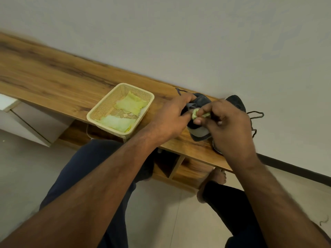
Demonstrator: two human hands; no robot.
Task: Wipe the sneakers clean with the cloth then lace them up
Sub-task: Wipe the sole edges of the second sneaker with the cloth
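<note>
Sneakers, two dark grey fabric ones, sit on the wooden tabletop [53,76] right by the wall, the nearer sneaker [200,102] under both hands and the other sneaker [237,103] just behind it with its dark laces [257,115] trailing loose. Left hand [172,117] grips the near one, while the right hand [227,126] has its fingers pinching a small bunched yellow-green cloth [197,113] against the shoe. Cream plastic mesh basket [100,110] to the left holds more yellow-green cloths [130,104].

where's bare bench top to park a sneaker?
Free: the long wooden bench top left of the cream basket, up to the wall. Crowded: right end, where both hands, the green cloth and two dark sneakers bunch together.
</note>
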